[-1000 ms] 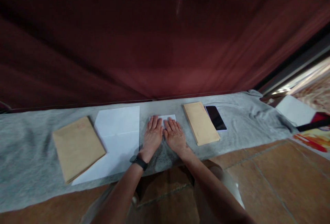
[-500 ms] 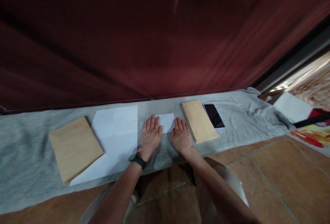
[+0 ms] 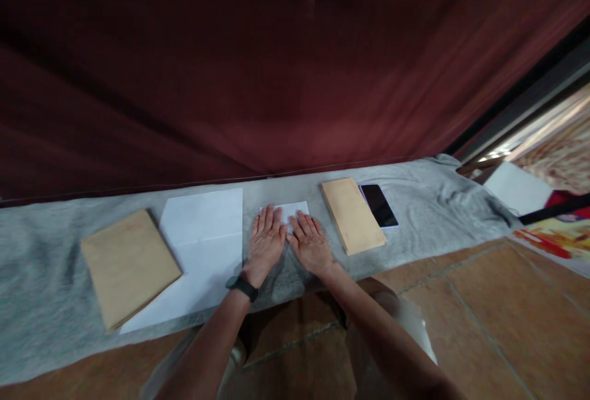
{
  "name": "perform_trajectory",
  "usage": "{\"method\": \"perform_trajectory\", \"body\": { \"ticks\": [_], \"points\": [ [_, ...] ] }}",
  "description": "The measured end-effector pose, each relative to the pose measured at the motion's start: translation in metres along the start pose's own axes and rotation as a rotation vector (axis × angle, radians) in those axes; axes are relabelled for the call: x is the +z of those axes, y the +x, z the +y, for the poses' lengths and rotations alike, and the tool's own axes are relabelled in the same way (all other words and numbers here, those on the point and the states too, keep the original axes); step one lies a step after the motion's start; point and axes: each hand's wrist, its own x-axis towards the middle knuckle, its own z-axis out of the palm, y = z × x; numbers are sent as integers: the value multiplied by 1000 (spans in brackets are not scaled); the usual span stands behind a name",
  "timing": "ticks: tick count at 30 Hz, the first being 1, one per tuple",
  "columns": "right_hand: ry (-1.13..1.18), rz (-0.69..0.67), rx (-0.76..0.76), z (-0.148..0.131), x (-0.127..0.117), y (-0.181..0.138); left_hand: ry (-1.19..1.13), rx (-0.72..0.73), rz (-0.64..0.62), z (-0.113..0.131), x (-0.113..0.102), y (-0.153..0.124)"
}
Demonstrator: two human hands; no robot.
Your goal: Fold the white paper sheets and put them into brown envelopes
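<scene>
Tiled floor: lies nearest the camera, below both forearms.

Black wristband: worn on the left wrist, directly behind the left hand.

Left hand: open, palm down, fingers extended and close together. The fingertips rest on the near left part of the folded white paper; the heel of the hand rests on the grey cloth.

Right hand: open, palm down, fingers slightly spread. It lies just beside the left hand, with the index fingers almost touching. The fingertips rest on the near right part of the same paper. Neither hand grips anything.

Folded white paper: lies flat on the grey cloth, under and just beyond the fingertips of both hands. Only its far edge shows clear of the fingers.

Large white sheet: flat on the cloth, just to the left of the left hand. A fold line crosses it.

Left brown envelope: farther left of the left hand, overlapping the near left corner of the large white sheet.

Right brown envelope: just to the right of the right hand, not touching it.

Phone: screen dark, beyond the right brown envelope, against its far long edge.

Dark red curtain: hangs beyond both hands, behind the far edge of the cloth.
</scene>
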Motion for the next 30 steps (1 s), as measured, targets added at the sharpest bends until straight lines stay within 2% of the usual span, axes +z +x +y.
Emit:
{"method": "perform_trajectory", "body": {
  "ticks": [11,16,21,23,26,30],
  "points": [
    [-43,15,120,8,-2,-2,-8,-117,104,-8,7,-8],
    [-21,-9,129,8,-5,-2,-32,-107,129,-6,-1,-7],
    [-12,-33,137,7,-7,-2,-87,108,43,17,-10,1],
    [-14,-42,134,7,-8,-2,-96,151,-8,26,-8,4],
    [-17,-58,126,7,-9,-1,-80,123,-50,33,-3,8],
    [-20,-56,122,8,-8,-1,-47,69,-50,29,1,6]
  ]
}}
